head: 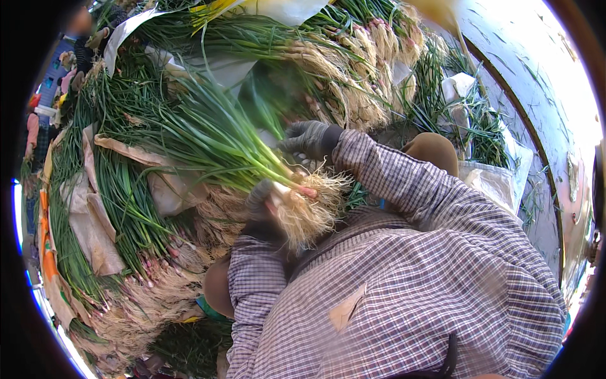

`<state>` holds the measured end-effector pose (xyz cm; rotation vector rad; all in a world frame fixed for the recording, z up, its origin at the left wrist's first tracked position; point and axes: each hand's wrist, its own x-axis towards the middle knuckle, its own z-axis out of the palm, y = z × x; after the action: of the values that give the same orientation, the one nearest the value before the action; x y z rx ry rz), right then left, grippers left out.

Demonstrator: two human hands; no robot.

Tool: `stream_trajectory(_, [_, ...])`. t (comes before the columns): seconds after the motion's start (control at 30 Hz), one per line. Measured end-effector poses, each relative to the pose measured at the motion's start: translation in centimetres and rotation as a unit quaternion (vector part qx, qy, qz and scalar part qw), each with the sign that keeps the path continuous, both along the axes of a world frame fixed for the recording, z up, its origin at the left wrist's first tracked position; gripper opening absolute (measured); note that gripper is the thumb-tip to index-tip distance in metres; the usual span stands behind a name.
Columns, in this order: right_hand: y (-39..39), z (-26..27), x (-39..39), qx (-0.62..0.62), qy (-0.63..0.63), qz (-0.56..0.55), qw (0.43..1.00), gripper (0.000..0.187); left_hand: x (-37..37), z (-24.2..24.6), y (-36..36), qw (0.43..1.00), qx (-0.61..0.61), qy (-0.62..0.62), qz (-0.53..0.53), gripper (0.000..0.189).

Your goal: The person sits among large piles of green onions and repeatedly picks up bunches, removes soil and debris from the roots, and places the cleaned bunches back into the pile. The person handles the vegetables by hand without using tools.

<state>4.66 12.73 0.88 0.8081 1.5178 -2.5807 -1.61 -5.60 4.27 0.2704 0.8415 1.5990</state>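
My left hand (259, 201), in a grey glove, is closed around a bunch of spring onions (246, 147) near its root end. The bunch's long green leaves point to the upper left. Its pale, stringy roots (307, 213) hang towards my lap, with pinkish-white bulbs among them. Just beyond the bunch is my right hand (307, 138), also gloved, with bent fingers. Some blurred green leaves (260, 102) end close to those fingertips; whether they are gripped is hidden. Small white pieces (300, 156) show below that hand.
Rooted spring onions lie in heaps at the left (137, 208) and far side (341, 61). Pale sacking (90, 218) lies among them. A white sack (492, 177) with green leaves is at the right, beside a pale floor (535, 94) with a dark seam. Another person (83, 47) is at upper left.
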Motion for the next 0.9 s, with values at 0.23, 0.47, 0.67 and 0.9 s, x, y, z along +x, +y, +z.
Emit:
stream_trajectory(0.23, [-2.0,-1.0,0.9,0.132,-0.017,-0.097,0.986,0.019,-0.5,-2.6,0.6,0.997,0.067,-0.029,-0.012,0.061])
stream_trajectory(0.47, [-2.9,4.9,3.6,-0.224,0.005,-0.141,0.964,0.013,-1.7,-3.0,0.7,0.957,0.163,-0.207,-0.12,0.066])
stream_trajectory(0.67, [5.1,8.3,10.2,-0.307,0.407,-0.167,0.844,0.021,-1.4,-3.7,-0.3,0.952,0.153,-0.225,-0.141,0.082])
stream_trajectory(0.9, [3.8,7.7,12.9,0.13,0.056,-0.254,0.957,0.021,-1.2,-2.9,0.6,0.979,0.12,-0.11,-0.125,0.07])
